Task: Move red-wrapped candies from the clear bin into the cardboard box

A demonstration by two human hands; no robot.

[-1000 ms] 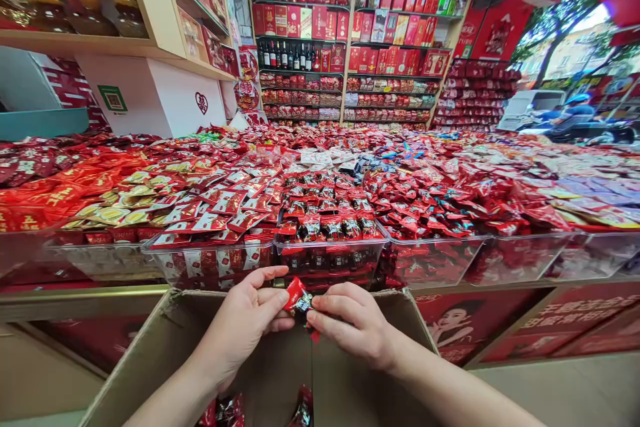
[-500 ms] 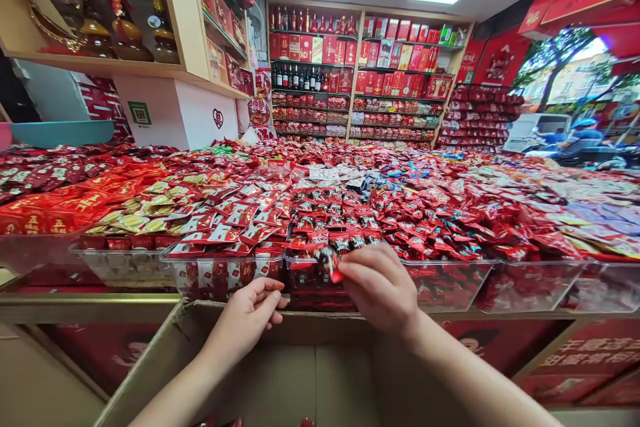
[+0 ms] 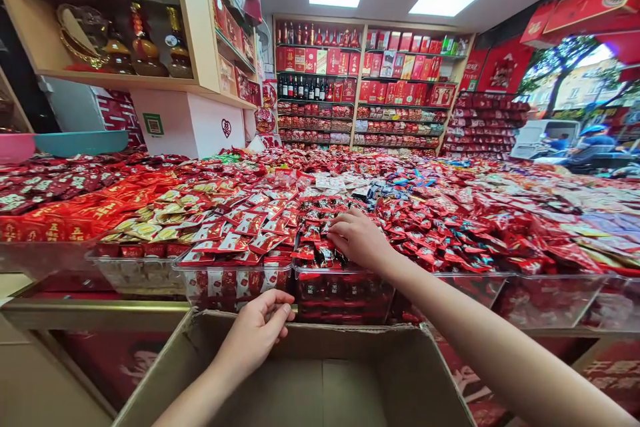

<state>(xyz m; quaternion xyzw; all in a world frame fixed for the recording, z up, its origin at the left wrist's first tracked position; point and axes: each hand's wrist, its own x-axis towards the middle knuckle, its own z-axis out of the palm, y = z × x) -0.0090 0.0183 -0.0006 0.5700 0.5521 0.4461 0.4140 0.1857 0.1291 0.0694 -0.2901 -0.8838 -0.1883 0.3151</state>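
Note:
My right hand (image 3: 361, 240) reaches over the front tray of small red-and-black wrapped candies (image 3: 320, 213). Its bent fingers touch the packets, and whatever lies under the fingertips is hidden. Lower and to the left, my left hand (image 3: 263, 323) is at the far rim of an open cardboard box (image 3: 350, 327), its fingers curled and the thumb close against them. I cannot make out whether it grips the rim or something small. The clear front wall of the candy tray (image 3: 345, 293) stands just beyond the box.
Red-and-white packets (image 3: 260, 223) fill the tray on the left, and red shiny-wrapped candies (image 3: 435, 233) the one on the right. A wooden cabinet (image 3: 195, 13) juts out at upper left. Shelves of bottles and red boxes (image 3: 320, 60) line the back wall.
My right hand has moved forward and up from the tray's front edge onto the pile; the candy it held up no longer shows. The view has shifted slightly. My left hand stays at the rim.

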